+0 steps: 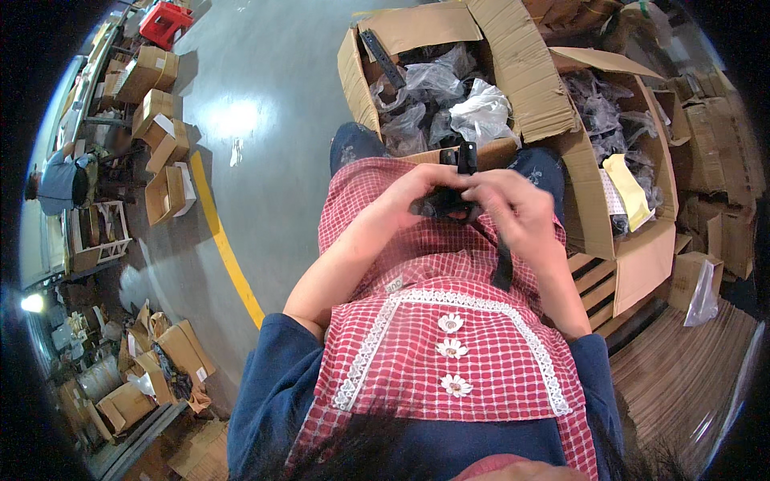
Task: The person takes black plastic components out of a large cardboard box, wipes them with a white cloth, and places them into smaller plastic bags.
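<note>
Over my lap, my left hand [415,191] is closed round a bundle of black parts [439,205], its fingers bent over them. My right hand [517,207] grips the same bundle from the other side, fingers curled and slightly blurred. Two flat black ends [467,157] with small holes stick up past the fingers. A black strap-like strip [503,264] hangs below my right hand over the red checked apron [417,264]. What kind of part these are I cannot make out, as the fingers cover most of them.
An open carton [429,28] holding clear plastic bags and a long black perforated bar [383,60] stands just beyond my knees. To its right is another carton [597,192] of bagged parts. Flattened cardboard [682,377] lies lower right. Shelving and a person [60,183] are at left.
</note>
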{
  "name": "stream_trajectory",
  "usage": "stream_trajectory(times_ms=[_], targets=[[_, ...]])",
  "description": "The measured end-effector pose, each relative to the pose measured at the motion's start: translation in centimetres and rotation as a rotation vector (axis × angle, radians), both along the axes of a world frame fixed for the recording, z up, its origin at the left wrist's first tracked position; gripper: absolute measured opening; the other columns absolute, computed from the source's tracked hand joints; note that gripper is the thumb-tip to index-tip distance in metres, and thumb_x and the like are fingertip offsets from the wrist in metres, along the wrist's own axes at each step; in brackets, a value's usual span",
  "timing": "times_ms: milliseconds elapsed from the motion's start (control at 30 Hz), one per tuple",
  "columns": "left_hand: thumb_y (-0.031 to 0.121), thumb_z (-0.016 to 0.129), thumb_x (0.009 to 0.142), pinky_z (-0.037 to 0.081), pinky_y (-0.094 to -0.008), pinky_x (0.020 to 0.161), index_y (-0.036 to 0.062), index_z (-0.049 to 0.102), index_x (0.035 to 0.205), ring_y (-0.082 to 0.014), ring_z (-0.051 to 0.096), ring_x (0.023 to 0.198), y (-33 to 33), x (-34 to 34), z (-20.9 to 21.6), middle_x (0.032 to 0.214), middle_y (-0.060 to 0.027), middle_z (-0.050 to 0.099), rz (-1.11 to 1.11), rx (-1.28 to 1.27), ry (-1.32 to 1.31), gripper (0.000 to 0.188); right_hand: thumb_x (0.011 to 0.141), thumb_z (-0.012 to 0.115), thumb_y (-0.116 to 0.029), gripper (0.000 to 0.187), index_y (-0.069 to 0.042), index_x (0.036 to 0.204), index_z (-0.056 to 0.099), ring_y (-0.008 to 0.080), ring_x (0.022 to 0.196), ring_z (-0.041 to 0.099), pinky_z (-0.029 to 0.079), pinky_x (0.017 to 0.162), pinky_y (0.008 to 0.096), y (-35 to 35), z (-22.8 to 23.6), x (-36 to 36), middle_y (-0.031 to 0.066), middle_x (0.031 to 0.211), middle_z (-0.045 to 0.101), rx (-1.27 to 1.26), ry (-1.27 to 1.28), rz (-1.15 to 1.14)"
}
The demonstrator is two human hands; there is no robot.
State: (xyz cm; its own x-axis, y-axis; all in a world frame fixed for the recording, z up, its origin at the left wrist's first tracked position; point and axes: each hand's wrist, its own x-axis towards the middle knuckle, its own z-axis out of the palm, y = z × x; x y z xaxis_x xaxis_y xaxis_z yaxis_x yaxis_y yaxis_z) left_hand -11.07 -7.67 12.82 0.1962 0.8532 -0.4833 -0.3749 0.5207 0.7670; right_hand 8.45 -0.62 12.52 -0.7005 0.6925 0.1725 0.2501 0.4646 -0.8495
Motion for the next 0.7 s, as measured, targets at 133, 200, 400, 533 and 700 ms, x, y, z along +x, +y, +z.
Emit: stream_trajectory(times_ms=[133, 200, 400, 533, 700], targets=[[0.002, 0.060, 0.090, 0.045, -0.0391, 0.106, -0.0024, 0.059, 0.118, -0.0271, 0.056, 0.123, 0.3, -1.1, -3.8, 0.131, -0.0174, 0.057, -0.181, 0.233, -0.092, 0.028, 0.091, 0.066, -0.010, 0.033, -0.001, 0.122, 0.064, 0.0169, 0.103, 0.066, 0.052, 0.091, 0.0303, 3.1, -1.9, 1.4, 0.0103, 0.116, 0.068, -0.299, 0.100, -0.286], [0.006, 0.058, 0.093, 0.046, -0.0413, 0.104, -0.0020, 0.062, 0.109, -0.0303, 0.057, 0.120, -0.5, -0.7, -1.4, 0.126, -0.0205, 0.059, -0.181, 0.347, 0.021, 0.019, 0.090, 0.069, -0.014, 0.042, -0.001, 0.129, 0.059, 0.0176, 0.107, 0.064, 0.050, 0.095, 0.0306, 4.3, -2.3, 2.3, 0.0090, 0.122, 0.064, -0.652, 0.059, -0.090], [-0.003, 0.054, 0.078, 0.055, -0.0415, 0.097, -0.0083, 0.060, 0.114, -0.0318, 0.063, 0.113, -0.7, -1.0, -3.6, 0.120, -0.0220, 0.064, -0.074, 0.470, -0.541, 0.037, 0.095, 0.067, -0.031, 0.071, 0.000, 0.151, 0.037, 0.0185, 0.139, 0.039, 0.029, 0.115, 0.0335, 2.7, -4.9, 3.7, 0.0073, 0.149, 0.045, -1.033, 0.020, 0.433], [-0.011, 0.057, 0.072, 0.055, -0.0427, 0.099, -0.0099, 0.059, 0.120, -0.0328, 0.060, 0.119, 0.7, -2.3, -5.5, 0.124, -0.0216, 0.063, -0.211, 0.392, -0.713, 0.048, 0.087, 0.077, -0.025, 0.060, -0.001, 0.137, 0.053, 0.0168, 0.125, 0.049, 0.037, 0.108, 0.0335, 0.3, -5.6, 3.6, 0.0057, 0.133, 0.056, -1.032, -0.064, 0.345], [-0.007, 0.054, 0.076, 0.056, -0.0475, 0.098, -0.0095, 0.062, 0.116, -0.0363, 0.057, 0.123, 0.9, -2.8, -6.6, 0.127, -0.0240, 0.062, -0.089, 0.040, -0.924, 0.041, 0.081, 0.080, -0.011, 0.043, 0.001, 0.118, 0.062, 0.0129, 0.100, 0.059, 0.047, 0.090, 0.0285, -1.4, -4.3, 1.6, 0.0020, 0.108, 0.065, -0.925, -0.113, 0.142]])
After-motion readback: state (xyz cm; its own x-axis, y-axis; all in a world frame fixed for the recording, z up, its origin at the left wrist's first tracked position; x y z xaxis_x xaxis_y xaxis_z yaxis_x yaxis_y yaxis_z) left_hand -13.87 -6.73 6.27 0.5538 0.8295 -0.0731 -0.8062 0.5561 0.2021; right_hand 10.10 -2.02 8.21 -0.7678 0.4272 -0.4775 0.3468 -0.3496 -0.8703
